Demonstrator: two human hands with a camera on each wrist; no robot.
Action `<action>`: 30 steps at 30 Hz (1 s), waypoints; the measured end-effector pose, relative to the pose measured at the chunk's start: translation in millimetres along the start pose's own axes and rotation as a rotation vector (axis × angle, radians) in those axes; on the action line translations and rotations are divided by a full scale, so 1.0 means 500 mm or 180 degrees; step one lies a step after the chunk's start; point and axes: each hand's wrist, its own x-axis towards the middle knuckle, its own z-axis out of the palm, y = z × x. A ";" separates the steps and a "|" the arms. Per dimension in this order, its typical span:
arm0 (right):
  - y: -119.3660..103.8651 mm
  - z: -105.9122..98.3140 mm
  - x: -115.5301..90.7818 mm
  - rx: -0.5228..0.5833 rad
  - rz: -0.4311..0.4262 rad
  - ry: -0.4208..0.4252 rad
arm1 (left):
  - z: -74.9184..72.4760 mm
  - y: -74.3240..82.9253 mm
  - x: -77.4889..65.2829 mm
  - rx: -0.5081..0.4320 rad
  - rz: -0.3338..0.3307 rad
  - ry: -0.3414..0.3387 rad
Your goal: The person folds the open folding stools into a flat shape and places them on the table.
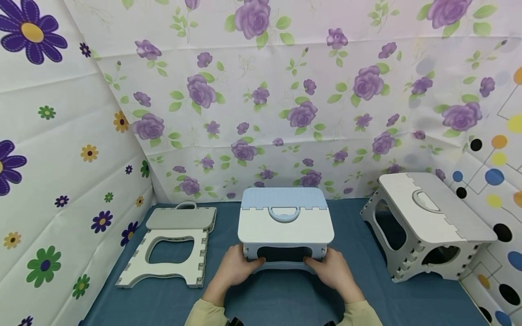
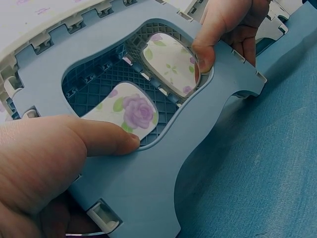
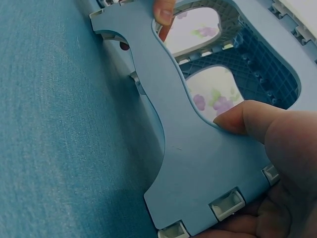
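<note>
While hands grip near leg, blue stool (image 1: pixel 285 222) upright, long axis left-right.

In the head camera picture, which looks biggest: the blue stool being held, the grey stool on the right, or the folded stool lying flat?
1. Grey stool, though it may be nearer.
2. Blue stool and folded stool: too alike to rank.
</note>
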 end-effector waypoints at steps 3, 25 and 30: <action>0.001 0.001 -0.003 0.0053 0.0030 -0.0012 | -0.001 0.003 -0.002 -0.0041 -0.0014 -0.0015; 0.002 0.001 -0.003 0.0153 -0.0007 -0.0047 | 0.002 -0.004 0.001 -0.0119 0.0076 -0.0010; 0.002 0.001 -0.002 0.0161 -0.0017 -0.0064 | 0.003 -0.006 0.002 -0.0162 0.0100 -0.0032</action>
